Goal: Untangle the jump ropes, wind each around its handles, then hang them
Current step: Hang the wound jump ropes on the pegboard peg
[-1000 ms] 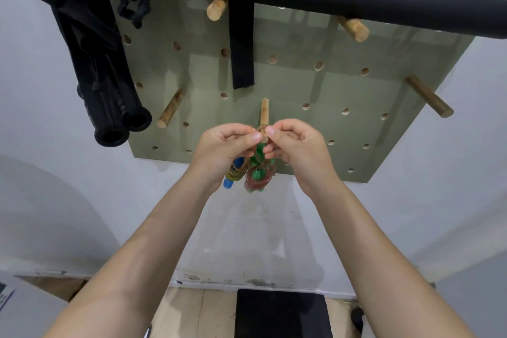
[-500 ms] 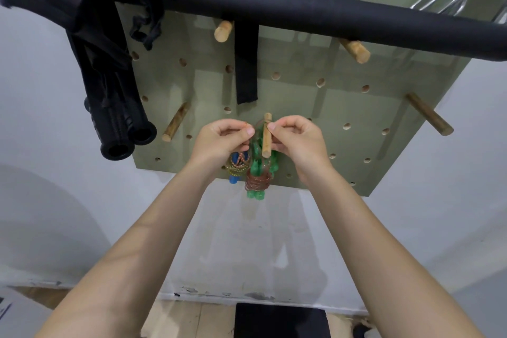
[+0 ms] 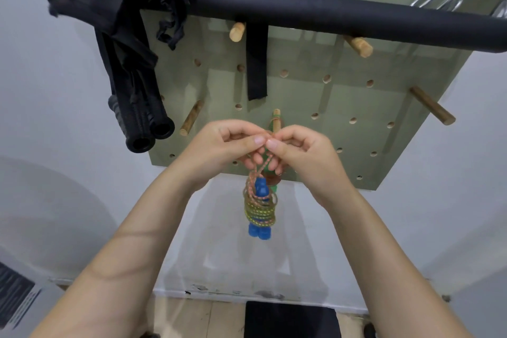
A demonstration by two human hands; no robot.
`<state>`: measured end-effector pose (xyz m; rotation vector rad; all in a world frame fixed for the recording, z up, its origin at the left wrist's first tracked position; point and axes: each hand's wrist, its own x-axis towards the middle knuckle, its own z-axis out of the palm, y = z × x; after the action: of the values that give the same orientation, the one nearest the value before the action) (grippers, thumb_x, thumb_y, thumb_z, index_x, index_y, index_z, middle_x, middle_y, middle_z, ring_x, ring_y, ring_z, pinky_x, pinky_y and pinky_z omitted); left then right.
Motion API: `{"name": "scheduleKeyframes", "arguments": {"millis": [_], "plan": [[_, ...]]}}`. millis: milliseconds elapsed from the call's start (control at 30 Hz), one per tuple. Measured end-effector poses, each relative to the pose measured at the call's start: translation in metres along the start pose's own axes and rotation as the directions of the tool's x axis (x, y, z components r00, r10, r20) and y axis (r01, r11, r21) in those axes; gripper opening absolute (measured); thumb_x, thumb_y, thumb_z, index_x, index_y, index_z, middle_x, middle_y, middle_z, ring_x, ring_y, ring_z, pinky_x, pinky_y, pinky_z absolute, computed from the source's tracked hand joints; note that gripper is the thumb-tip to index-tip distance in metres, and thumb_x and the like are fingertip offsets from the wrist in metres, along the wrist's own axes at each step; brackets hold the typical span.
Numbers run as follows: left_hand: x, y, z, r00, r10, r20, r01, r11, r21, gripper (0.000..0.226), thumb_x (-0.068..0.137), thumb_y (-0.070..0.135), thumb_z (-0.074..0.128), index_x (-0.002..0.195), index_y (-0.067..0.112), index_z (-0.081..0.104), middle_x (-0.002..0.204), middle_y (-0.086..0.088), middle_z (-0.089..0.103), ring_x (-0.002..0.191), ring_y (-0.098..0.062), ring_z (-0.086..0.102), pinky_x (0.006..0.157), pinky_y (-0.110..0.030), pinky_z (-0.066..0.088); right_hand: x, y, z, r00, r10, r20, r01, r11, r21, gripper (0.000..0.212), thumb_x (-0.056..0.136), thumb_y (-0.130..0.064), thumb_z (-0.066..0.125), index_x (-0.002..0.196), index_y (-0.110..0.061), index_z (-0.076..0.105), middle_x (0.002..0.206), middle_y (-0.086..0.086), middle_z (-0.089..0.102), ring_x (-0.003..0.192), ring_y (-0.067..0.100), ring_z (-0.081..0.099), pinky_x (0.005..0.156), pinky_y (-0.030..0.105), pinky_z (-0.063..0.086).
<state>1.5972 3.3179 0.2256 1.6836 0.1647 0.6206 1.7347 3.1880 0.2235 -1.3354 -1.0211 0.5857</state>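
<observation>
up high, both hands' fingers (image 3: 270,143) curled, pinching rope loop (image 3: 262,166) — blue-handled bundle (image 3: 259,208) dangling

1. Blue-handled jump rope (image 3: 259,210): two blue plastic handles side by side, upright, bound with tight coils of yellow-green and pink speckled cord; bundle hangs below the pegboard's lower edge by a cord loop.
2. Green-handled jump rope (image 3: 272,181): behind the first, largely hidden; its loop sits over a wooden peg (image 3: 276,121).

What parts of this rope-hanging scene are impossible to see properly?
Head view:
- Green-handled rope: mostly hidden behind both hands and the blue-handled rope.
- Wooden peg: its near end is covered by the fingertips.
- Left hand and right hand: which strands each grip pinches is unclear.
- Black bar: cut off at the right edge.
</observation>
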Motion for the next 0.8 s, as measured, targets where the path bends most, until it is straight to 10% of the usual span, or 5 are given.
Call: {"name": "scheduleKeyframes", "arguments": {"millis": [267,800], "plan": [[0.019,-0.036,0.022,0.949,-0.149,-0.279,0.106,0.981,-0.164,0.006,0.083,0.004,0.075,0.08,0.009,0.076,0.073,-0.009,0.075,0.071,-0.018,0.073,0.063,-0.022,0.056,0.003,0.027,-0.009,0.972,0.081,-0.22,-0.092,0.995,-0.04,0.011,0.092,-0.01,0.065,0.088,-0.001,0.067,0.063,0.009,0.062,0.055,0.014,0.057,0.057,0.026,0.049],[0.082,-0.063,0.019,0.926,-0.212,-0.313,0.12,0.95,-0.288,0.004,0.086,0.005,0.074,0.083,0.007,0.073,0.08,-0.007,0.075,0.075,-0.018,0.071,0.078,-0.029,0.06,0.055,0.034,-0.007,0.922,0.197,-0.333,-0.205,0.979,0.01,0.015,0.096,-0.019,0.06,0.092,-0.005,0.063,0.064,0.003,0.069,0.057,0.015,0.066,0.058,0.027,0.058]]}}
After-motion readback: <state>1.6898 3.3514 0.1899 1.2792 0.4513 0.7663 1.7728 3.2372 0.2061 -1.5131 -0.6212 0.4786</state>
